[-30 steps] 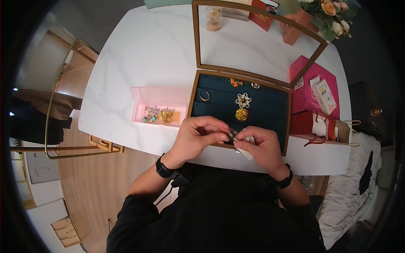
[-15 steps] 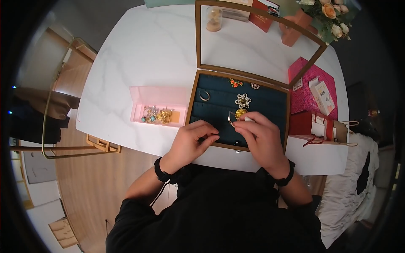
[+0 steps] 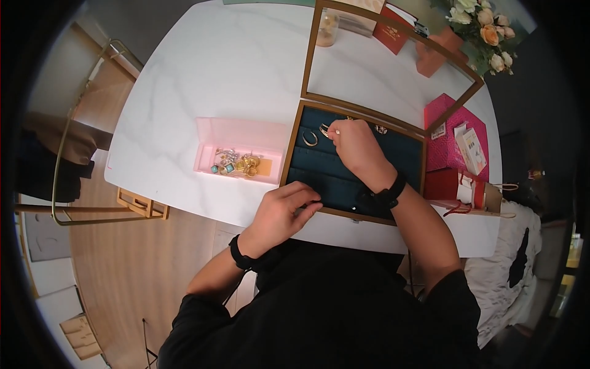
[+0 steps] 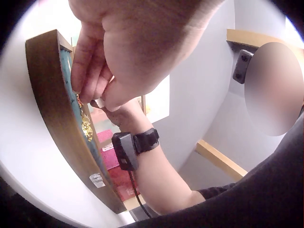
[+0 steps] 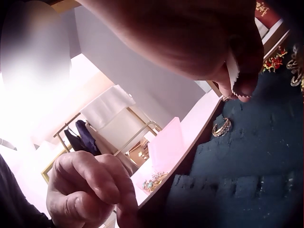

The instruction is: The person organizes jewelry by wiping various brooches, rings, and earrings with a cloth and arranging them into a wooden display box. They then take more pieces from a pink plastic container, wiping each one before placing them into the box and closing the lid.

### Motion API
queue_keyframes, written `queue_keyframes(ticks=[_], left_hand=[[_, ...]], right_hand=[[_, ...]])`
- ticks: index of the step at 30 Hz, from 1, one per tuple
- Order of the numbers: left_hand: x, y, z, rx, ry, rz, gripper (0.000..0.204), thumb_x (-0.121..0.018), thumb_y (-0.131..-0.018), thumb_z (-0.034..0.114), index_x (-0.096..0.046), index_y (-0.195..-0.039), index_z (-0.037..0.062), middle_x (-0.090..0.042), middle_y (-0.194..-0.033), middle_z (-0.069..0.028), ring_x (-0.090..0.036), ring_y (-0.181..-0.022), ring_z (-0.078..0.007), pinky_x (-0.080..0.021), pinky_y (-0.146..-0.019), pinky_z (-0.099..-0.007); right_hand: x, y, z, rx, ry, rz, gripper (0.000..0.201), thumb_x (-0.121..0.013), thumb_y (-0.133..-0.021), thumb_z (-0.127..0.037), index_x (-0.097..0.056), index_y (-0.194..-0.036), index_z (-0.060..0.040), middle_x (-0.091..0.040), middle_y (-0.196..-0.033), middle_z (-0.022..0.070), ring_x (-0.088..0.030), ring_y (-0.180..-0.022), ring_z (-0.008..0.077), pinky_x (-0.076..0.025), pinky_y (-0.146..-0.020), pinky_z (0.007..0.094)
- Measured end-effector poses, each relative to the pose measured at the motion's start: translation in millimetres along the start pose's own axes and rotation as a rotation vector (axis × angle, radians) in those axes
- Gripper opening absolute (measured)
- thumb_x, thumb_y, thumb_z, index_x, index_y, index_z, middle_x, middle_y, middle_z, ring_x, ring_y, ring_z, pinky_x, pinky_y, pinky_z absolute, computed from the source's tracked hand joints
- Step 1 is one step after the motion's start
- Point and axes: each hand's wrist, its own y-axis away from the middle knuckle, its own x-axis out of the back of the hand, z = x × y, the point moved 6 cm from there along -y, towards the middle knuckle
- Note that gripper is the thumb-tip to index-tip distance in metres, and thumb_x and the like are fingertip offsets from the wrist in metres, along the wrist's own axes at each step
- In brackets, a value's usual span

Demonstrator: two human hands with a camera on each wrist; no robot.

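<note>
My right hand (image 3: pixel 359 146) is over the upper left of the dark teal jewelry case (image 3: pixel 340 165) and pinches a hoop earring (image 3: pixel 324 130). Just left of it, another hoop (image 3: pixel 310 138) sits in the lining, seen also as a ringed hoop (image 5: pixel 222 128) in the right wrist view. A thin white piece (image 5: pixel 232 71) shows between the right hand's fingers. My left hand (image 3: pixel 278 215), fingers loosely curled and with nothing seen in them, is at the case's front left corner. Part of a red-orange brooch (image 5: pixel 275 61) shows beyond the right hand.
A pink box (image 3: pixel 239 132) holding several pieces of jewelry stands left of the case. The case's framed clear lid (image 3: pixel 307 55) is raised at the back. To the right are a magenta box (image 3: pixel 439 147) and a red bag (image 3: pixel 445 187); flowers (image 3: pixel 488 34) stand behind.
My right hand has moved from the case's front, away from the left hand, up and left to its back left area, carrying the hoop. The left hand has stayed near the front edge.
</note>
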Motion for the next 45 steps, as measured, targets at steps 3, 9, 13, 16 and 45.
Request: queue_keyframes(ticks=[3,9,13,16,45], left_hand=[[4,3,-1,-0.003,0.009,0.009,0.012,-0.085,-0.093,0.006,-0.078,-0.102,0.001,-0.076,-0.102,-0.01,-0.075,-0.079,-0.0246,-0.06,-0.066,-0.0331],[6,5,-6,-0.02,0.01,0.011,0.012,-0.085,-0.093,0.007,-0.078,-0.101,0.0013,-0.076,-0.101,-0.01,-0.074,-0.076,-0.0241,-0.06,-0.065,-0.0331],[8,5,-6,-0.008,0.008,-0.002,0.012,-0.085,-0.093,0.007,-0.078,-0.102,0.0012,-0.075,-0.101,-0.0099,-0.075,-0.077,-0.024,-0.061,-0.066,-0.0328],[6,6,-8,-0.008,0.01,-0.007,0.013,-0.085,-0.093,0.007,-0.078,-0.102,0.0011,-0.075,-0.101,-0.01,-0.076,-0.078,-0.0241,-0.061,-0.067,-0.0327],[59,8,-18,0.098,-0.097,0.062,0.011,-0.084,-0.091,0.0,-0.079,-0.101,-0.0004,-0.077,-0.1,-0.0129,-0.075,-0.081,-0.0235,-0.06,-0.073,-0.0316]], right_hand=[[-9,-2,2,-0.031,0.047,-0.073,0.009,-0.071,-0.1,-0.003,-0.075,-0.096,0.0038,-0.068,-0.077,0.025,-0.068,-0.071,0.0405,-0.053,-0.069,0.045],[-15,2,-1,-0.067,0.015,-0.141,0.012,-0.069,-0.102,-0.006,-0.075,-0.097,0.0032,-0.067,-0.078,0.0252,-0.068,-0.071,0.041,-0.053,-0.069,0.0461],[-11,6,-13,-0.013,0.082,-0.128,0.012,-0.066,-0.096,-0.003,-0.07,-0.088,0.0047,-0.066,-0.08,0.0286,-0.068,-0.078,0.0457,-0.055,-0.071,0.0494],[-10,7,-16,0.012,0.152,-0.151,0.012,-0.065,-0.091,-0.001,-0.07,-0.082,0.0048,-0.067,-0.081,0.0305,-0.071,-0.083,0.0478,-0.057,-0.074,0.0517],[70,92,-65,0.102,0.134,0.018,0.013,-0.071,-0.098,-0.005,-0.074,-0.108,0.002,-0.072,-0.092,0.0164,-0.076,-0.086,0.0307,-0.06,-0.075,0.0424]])
